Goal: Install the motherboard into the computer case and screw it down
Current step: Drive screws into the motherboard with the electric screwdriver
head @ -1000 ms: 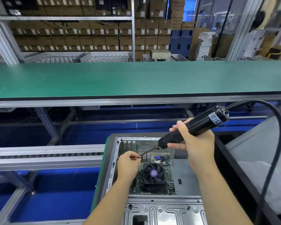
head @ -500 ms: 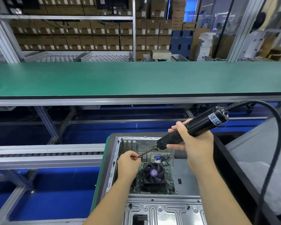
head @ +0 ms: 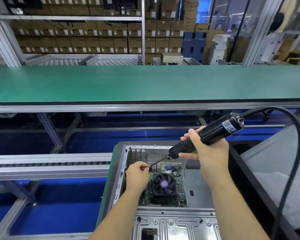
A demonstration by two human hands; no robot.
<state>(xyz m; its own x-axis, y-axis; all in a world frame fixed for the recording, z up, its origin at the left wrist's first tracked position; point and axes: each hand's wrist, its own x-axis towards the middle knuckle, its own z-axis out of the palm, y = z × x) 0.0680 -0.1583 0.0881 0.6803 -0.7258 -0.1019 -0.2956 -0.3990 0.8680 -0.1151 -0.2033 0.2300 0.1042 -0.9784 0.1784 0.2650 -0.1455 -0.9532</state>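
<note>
While your right hand (head: 208, 153) grips the electric screwdriver (head: 204, 135), its long axis running from 2 o'clock down to 8 o'clock, your left hand (head: 137, 175) fingers pinch the bit tip (head: 151, 165) over the motherboard (head: 163, 187), which is seated in the computer case (head: 163, 220), toward its 12 o'clock edge.

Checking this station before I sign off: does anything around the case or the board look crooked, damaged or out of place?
Nothing stands out. The motherboard lies flat and square inside the computer case. The right hand grips the electric screwdriver, and the left hand pinches at its bit tip.
</note>
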